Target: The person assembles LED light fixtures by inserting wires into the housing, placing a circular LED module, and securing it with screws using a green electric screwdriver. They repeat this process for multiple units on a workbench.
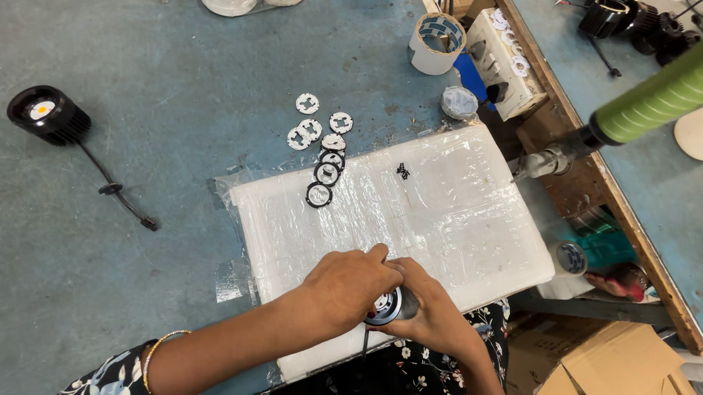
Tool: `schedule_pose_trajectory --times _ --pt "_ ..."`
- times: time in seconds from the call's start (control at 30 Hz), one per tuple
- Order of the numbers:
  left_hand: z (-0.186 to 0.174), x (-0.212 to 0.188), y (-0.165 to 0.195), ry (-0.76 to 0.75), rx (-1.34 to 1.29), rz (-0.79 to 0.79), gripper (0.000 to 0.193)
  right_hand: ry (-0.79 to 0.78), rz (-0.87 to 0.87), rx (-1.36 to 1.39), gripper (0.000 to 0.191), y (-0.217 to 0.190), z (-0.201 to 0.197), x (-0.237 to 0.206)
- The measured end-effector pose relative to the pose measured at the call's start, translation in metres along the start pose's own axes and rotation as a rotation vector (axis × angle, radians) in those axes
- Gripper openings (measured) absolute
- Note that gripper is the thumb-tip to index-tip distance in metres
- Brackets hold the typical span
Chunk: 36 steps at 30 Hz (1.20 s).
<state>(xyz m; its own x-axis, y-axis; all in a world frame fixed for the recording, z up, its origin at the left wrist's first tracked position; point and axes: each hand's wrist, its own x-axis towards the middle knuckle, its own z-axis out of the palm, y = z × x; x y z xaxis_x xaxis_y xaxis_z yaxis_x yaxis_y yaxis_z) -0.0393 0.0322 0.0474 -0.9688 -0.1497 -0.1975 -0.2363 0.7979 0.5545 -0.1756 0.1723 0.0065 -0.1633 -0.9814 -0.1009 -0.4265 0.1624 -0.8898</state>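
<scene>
Plastic-wrapped white foam pad fills the middle of the frame, its near edge at the bottom where I work; bare pad lies open above my hands. My left hand and right hand meet at lower centre, fingers curled together around a small round black lamp housing; how firm the grip is, I can't quite tell. Black rings and white discs trail off the pad's upper left corner. Another black lamp sits upper left on the blue-grey surface. A green-handled tool hangs at right.
</scene>
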Motion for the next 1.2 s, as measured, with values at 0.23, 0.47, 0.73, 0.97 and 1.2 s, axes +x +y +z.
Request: schedule_pose_trajectory --times 0.23,0.47,0.73,0.97,1.2 --pt "0.0 -0.004 0.003 -0.008 -0.053 -0.074 0.03 -0.009 0.001 -0.025 0.073 -0.001 -0.001 0.001" --pt "0.001 -0.003 0.005 0.001 -0.108 -0.078 0.029 -0.065 -0.157 0.147 0.046 0.011 -0.044 0.025" --pt "0.001 -0.005 0.006 0.006 -0.086 -0.075 0.023 0.677 -0.01 -0.232 0.017 0.03 -0.036 0.111" --pt "0.002 -0.003 0.001 0.011 -0.114 -0.058 0.018 0.624 -0.052 -0.429 0.017 0.021 -0.04 0.123" --pt "0.008 -0.002 -0.002 0.043 -0.122 -0.045 0.018 0.679 0.037 -0.071 0.012 0.054 -0.047 0.119"
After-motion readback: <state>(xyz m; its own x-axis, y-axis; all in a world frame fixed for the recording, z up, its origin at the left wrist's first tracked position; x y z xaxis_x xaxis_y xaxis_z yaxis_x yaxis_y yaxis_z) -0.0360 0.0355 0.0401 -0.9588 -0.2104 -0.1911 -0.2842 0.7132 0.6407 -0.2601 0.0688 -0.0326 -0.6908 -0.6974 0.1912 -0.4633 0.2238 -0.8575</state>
